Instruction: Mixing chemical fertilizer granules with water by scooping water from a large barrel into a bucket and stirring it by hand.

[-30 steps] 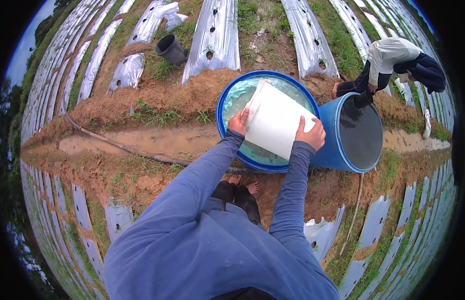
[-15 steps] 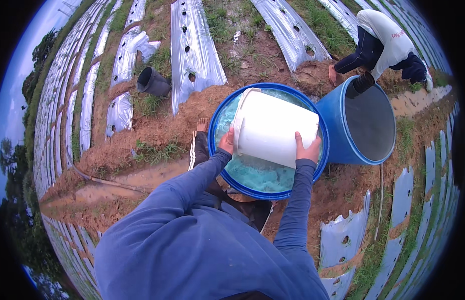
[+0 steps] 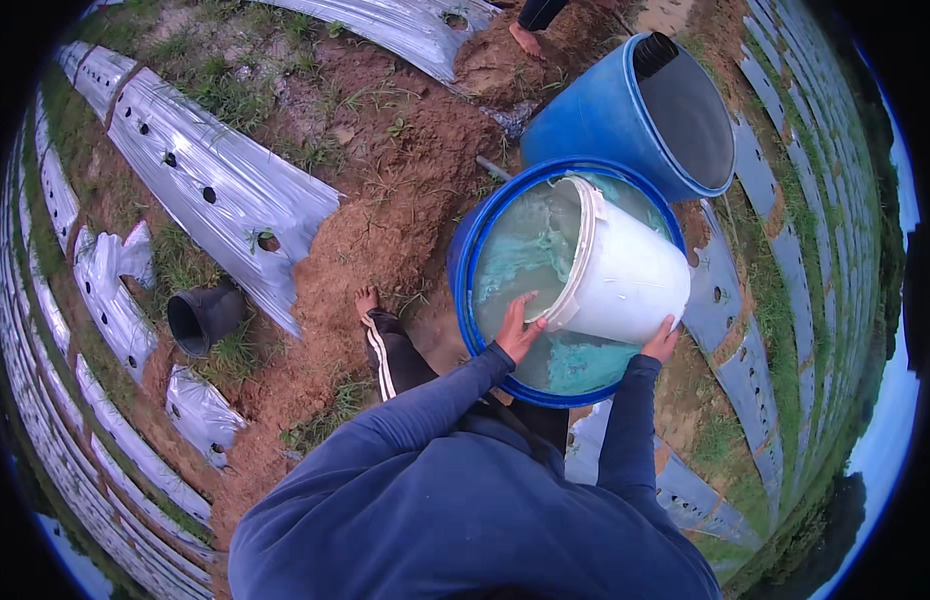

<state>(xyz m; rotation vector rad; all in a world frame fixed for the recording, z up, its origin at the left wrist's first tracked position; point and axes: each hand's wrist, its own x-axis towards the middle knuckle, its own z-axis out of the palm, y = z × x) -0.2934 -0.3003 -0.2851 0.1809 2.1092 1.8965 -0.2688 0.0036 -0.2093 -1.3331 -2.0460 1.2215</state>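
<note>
A white plastic bucket (image 3: 635, 270) lies tilted on its side over an open blue drum (image 3: 465, 290), its mouth toward the left. Cloudy liquid with turquoise foam (image 3: 590, 365) fills the drum near its rim. My left hand (image 3: 520, 330) is at the bucket's lower rim, thumb and fingers curled against it. Around the lower edge of the bucket's base sits my right hand (image 3: 661, 342), holding it up. Most of the bucket's inside is turned from view.
A second blue drum (image 3: 585, 110) leans beyond the first, a dark ribbed thing (image 3: 655, 52) at its rim. Another person's bare foot (image 3: 525, 40) shows at the top. A black bucket (image 3: 207, 318) lies at left, among silver plastic-covered beds (image 3: 235, 180) and brown soil (image 3: 370, 225).
The view has turned, shifting the drums and beds. The bucket's mouth now slopes down toward the liquid, and greyish liquid shows between the foam patches. Most of the other person has left the picture.
</note>
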